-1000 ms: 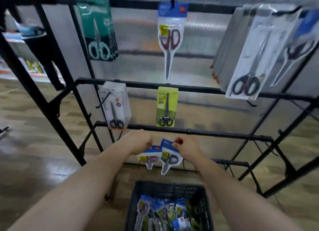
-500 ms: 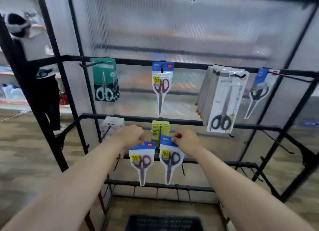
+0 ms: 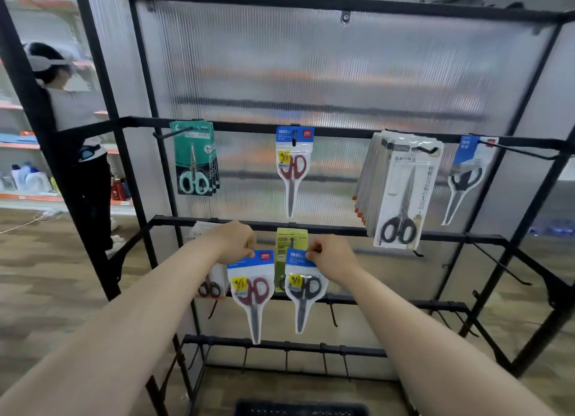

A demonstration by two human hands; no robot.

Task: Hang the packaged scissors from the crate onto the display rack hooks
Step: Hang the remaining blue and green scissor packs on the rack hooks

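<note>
Pinching with curled tips, left fingers (image 3: 246, 248) hold red-handled scissors pack (image 3: 252, 294), right fingers (image 3: 312, 251) black-handled pack (image 3: 305, 291)

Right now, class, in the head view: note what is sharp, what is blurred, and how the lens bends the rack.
Head view: the red-handled scissors pack in the left hand and black-handled scissors pack in the right hand look sharp; the person at left is soft; rack uprights slant at the frame edges; the ribbed back panel smears whatever lies behind.

Bare left hand (image 3: 237, 242), bare right hand (image 3: 333, 258), long bare forearms (image 3: 149, 316); skin apparently smooth, view soft.
</note>
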